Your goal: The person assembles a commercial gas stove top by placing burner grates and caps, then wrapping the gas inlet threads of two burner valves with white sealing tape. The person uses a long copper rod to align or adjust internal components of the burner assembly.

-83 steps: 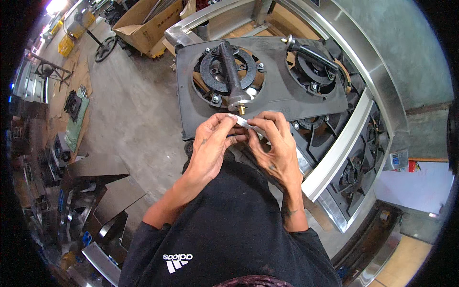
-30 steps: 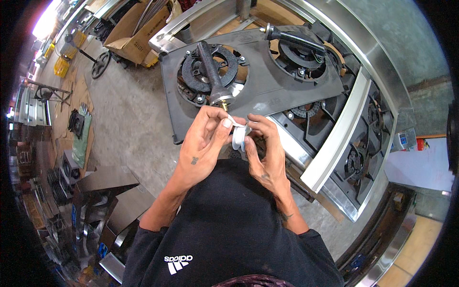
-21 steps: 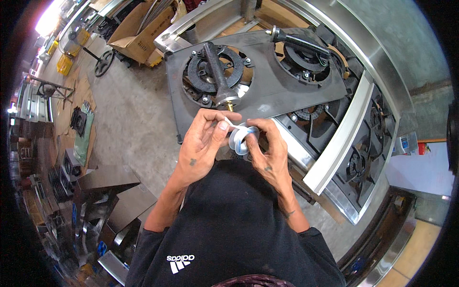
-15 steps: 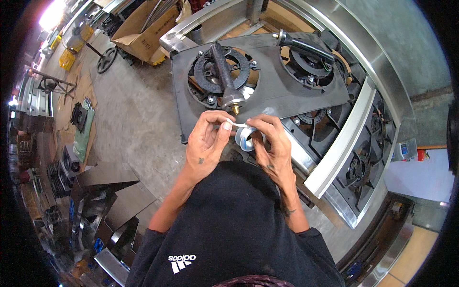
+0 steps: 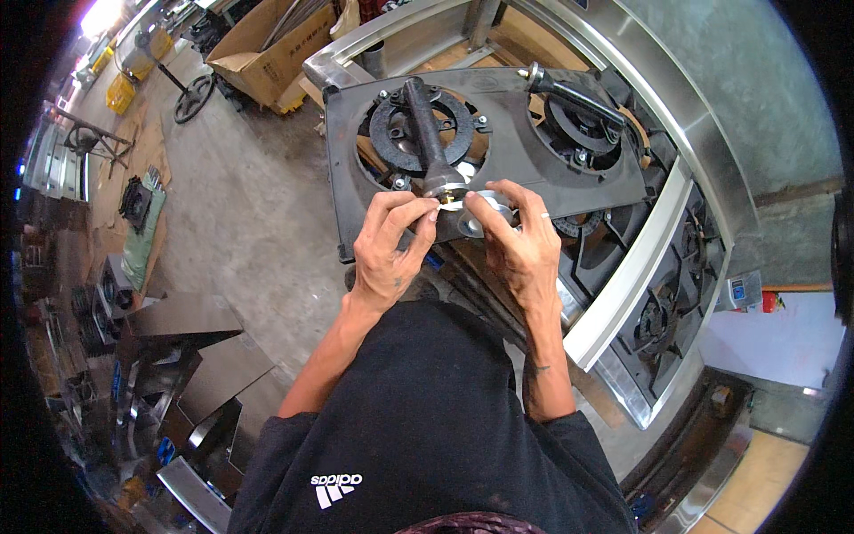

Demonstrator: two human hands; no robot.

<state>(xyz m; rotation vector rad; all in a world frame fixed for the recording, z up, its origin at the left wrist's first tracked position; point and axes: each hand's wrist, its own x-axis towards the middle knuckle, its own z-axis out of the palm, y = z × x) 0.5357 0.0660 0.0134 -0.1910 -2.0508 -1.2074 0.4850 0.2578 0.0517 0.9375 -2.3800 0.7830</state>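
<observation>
Head-worn fisheye; looks steeply down past black shirt (image 5: 414, 392) to left hand (image 5: 389, 254), right hand (image 5: 525, 249), near.

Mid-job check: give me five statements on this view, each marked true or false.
1. The left hand pinches the white tape. True.
2. The right hand holds a wrench. False: it holds the tape's spool.
3. The tape is close to a brass tip. True.
4. The cardboard box is right of the stove top. False: it is left.
5. Two black pipes lie over the stove top. True.
</observation>
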